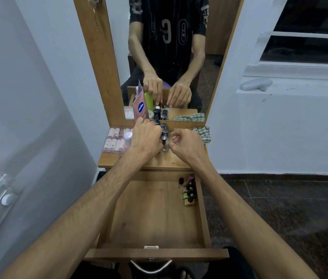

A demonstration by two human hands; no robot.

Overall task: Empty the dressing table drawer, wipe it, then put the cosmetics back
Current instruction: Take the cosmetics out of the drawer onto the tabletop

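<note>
The fingers (159, 144) of the left hand (146, 137) are curled and touch a small clear nail polish bottle (165, 142) with a dark cap, which stands upright on the tabletop (171, 161). I cannot tell if they really hold it or only rest against it. The right hand (187, 146) is just beside the same bottle, on its other side, with its fingers (176, 138) bent narrow into a loose fist; it seems to hold nothing, but the fingertips are partly hidden.

Behind this bottle a short row of dark-capped bottles (164, 128) goes toward the mirror (169, 57). To the left lie a clear case of pale pink nail tips (114, 139) and a pink bottle with a white cap (127, 139). A pink pouch with a blue label (141, 107) and a green tube (149, 101) stand against the mirror. A green checked cloth (202, 133) lies at the right back of the tabletop.

Below, the drawer (206, 224) is pulled out. Most of its floor is bare; a few small nail polish bottles (189, 191) are in its far right corner.
</note>
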